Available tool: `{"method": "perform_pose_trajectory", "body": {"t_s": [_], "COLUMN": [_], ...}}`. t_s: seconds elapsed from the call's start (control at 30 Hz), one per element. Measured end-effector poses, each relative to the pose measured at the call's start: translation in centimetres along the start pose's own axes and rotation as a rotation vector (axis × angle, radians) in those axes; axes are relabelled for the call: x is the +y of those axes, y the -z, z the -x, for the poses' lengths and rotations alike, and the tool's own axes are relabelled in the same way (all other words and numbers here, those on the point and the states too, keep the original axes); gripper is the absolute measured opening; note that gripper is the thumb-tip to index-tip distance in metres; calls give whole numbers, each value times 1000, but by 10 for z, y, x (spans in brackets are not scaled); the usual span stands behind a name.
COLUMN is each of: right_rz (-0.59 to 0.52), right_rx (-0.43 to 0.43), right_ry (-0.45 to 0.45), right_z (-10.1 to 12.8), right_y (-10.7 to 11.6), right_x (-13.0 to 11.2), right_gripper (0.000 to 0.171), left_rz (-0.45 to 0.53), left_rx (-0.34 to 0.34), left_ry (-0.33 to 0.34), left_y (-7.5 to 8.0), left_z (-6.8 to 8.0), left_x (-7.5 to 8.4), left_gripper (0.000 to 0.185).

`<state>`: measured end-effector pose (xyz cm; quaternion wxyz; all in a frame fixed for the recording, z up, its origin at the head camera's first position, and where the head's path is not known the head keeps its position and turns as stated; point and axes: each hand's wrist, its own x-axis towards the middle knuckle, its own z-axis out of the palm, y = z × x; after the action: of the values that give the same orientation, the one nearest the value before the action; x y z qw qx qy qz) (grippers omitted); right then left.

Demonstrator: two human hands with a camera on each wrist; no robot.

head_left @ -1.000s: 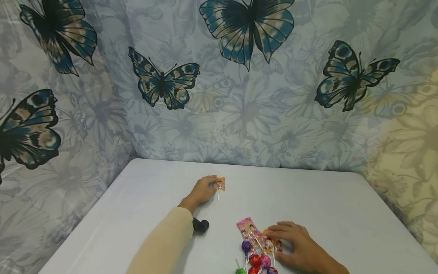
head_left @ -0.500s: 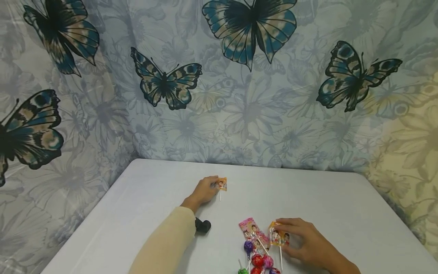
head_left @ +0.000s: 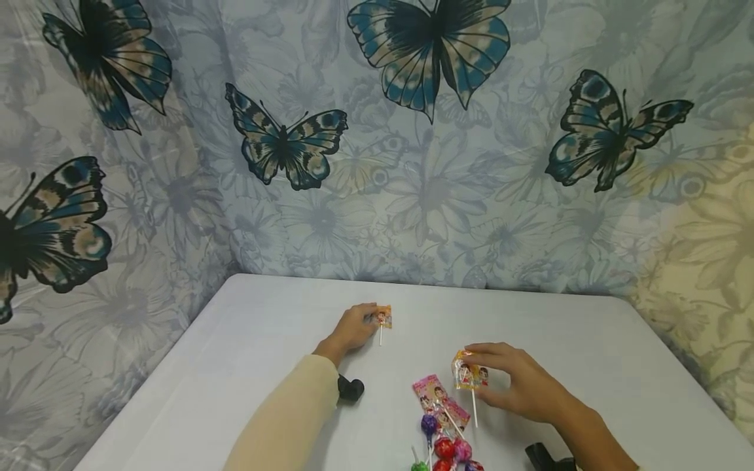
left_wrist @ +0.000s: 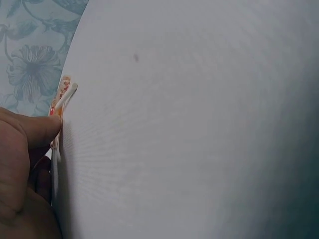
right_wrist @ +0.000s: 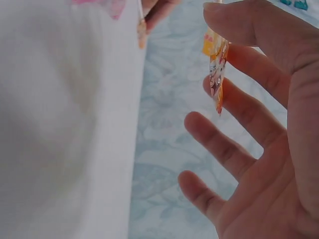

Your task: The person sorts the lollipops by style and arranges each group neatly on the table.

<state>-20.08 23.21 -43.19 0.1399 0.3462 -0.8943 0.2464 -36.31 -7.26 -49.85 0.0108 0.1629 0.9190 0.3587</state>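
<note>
- Orange-wrapped lollipop [head_left: 469, 376] is pinched at its wrapper between thumb and forefinger of the right hand [head_left: 518, 389], lifted just clear of the surface [head_left: 589, 353], with its white stick hanging down; the other fingers [right_wrist: 224, 149] are spread loosely
- A second orange-wrapped lollipop [head_left: 383, 318] is lain flat further back on the surface, and its wrapper is touched by the fingertips of the left hand [head_left: 353, 327]; whether it is pressed or lightly pinched cannot be told
- A pink-wrapped lollipop [head_left: 432, 396] and a cluster of round lollipops [head_left: 442, 451] are seen near the front edge, just beside the right hand
- The step in hand is judged to be the carrying of the lifted sweet; the pinch is best kept on the wrapper's top so that the stick hangs free
- The lift is best kept high enough that the stick is not dragged through the pile
- A small dark object [head_left: 350, 389] is seen by the left sleeve [head_left: 283, 425]
</note>
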Motion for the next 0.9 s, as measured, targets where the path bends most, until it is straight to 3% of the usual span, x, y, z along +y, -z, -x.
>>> {"method": "perform_pose_trajectory", "body": {"t_s": [0.47, 0.9], "right_rz": [-18, -5], "right_rx": [-40, -124], "right_ry": [-21, -32], "right_z": [-37, -71], "right_y": [-6, -21], "right_x": [13, 31], "right_gripper": [43, 46], "left_rz": [-16, -7], "left_rx": [-6, -8], "left_ry": [33, 10], "left_y": [0, 3], "left_z": [1, 4], "left_x": [5, 8], "left_gripper": [43, 42]}}
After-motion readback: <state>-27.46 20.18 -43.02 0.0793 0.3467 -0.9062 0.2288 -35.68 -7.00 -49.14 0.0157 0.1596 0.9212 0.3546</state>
